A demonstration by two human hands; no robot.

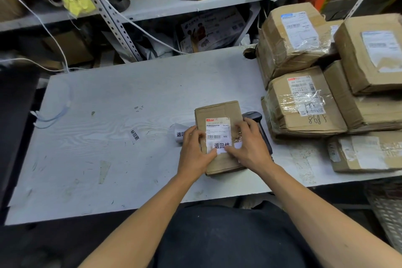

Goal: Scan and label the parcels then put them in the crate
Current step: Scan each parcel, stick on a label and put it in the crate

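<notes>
A small cardboard parcel (217,111) lies flat on the white table (108,126), just right of centre. It carries a white shipping label (217,129) and, below that, a white sticker with black characters (221,145). My left hand (194,150) rests on the parcel's left side, its thumb pressing the sticker's left end. From the other side, my right hand (250,144) lies over the parcel with fingers pressing the sticker. A black handheld scanner (253,114) lies just right of the parcel, partly hidden by my right hand.
A roll of the same stickers (180,134) sits left of the parcel, and one sticker (134,135) is stuck to the table. Several taped cardboard boxes (304,104) are stacked at the right. Cluttered shelves (174,4) rise behind. A perforated crate (387,213) shows at lower right.
</notes>
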